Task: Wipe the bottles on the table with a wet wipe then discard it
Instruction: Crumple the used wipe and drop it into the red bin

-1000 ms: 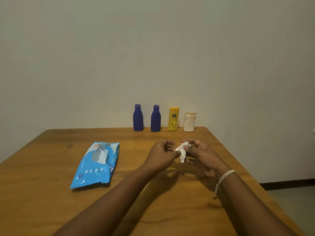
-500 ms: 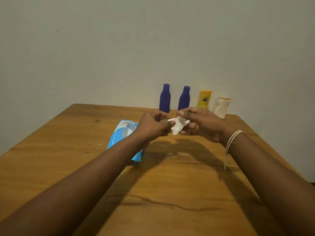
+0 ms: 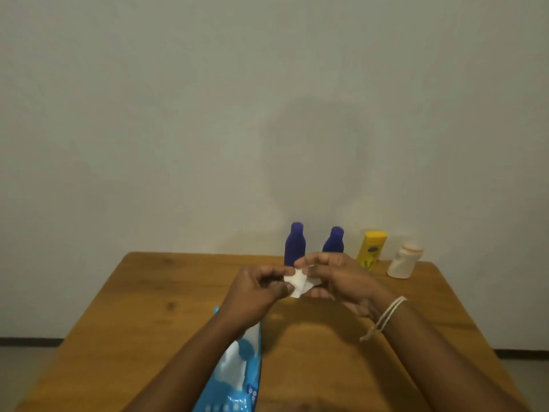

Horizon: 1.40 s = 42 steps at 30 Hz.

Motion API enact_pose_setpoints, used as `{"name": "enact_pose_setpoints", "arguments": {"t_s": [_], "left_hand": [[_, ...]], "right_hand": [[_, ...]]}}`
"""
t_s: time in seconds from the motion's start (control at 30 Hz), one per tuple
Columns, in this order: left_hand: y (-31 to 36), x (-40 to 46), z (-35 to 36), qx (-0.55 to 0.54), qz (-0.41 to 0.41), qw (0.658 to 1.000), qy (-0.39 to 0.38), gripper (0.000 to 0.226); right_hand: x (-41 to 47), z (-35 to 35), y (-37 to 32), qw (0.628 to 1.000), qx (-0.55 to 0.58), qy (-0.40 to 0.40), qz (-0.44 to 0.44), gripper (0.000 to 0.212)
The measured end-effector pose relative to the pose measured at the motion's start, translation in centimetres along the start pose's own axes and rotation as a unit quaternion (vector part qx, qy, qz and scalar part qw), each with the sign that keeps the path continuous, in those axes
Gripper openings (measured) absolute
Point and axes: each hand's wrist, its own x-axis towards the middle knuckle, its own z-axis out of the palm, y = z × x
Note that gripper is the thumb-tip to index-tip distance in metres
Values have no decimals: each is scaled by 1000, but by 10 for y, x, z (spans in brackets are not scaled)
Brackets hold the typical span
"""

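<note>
Pinching a crumpled wet wipe [image 3: 298,283] between them, left hand [image 3: 257,292] and right hand [image 3: 346,278] are apparently unfolding it above the table [image 3: 142,307].

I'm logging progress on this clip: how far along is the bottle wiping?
Early. Done: a wet wipe is out of the blue pack. In hand: the left hand and right hand pinch the wipe between them above the table, touching no bottle. Left: the two purple bottles, the yellow bottle and the white bottle stand along the far edge; then discarding the wipe.
</note>
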Motion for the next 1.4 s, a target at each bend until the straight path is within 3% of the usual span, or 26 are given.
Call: {"name": "enact_pose_setpoints", "arguments": {"t_s": [0.3,0.43,0.53,0.67,0.83,1.03,1.4], "left_hand": [[72,-23,-10,-88,-93,990,65,9],[87,-30,1,-179,-142,969,95,7],[98,-32,8,-190,-140,967,96,8],[108,-33,14,-156,-112,979,64,6],[117,-28,25,-143,-76,987,7,28],[122,-17,55,-127,-75,988,-44,35],[119,15,174,-146,-158,974,-78,22]], "right_hand": [[-58,25,-64,1000,7,7,23,41],[-76,28,-75,998,46,13,34,40],[-87,30,-80,997,47,33,48,24],[-101,36,-85,997,5,74,31,21],[-111,25,-91,986,-84,143,5,20],[-121,-10,-91,976,-56,207,19,8],[-146,-127,-72,953,70,293,21,15]]}}
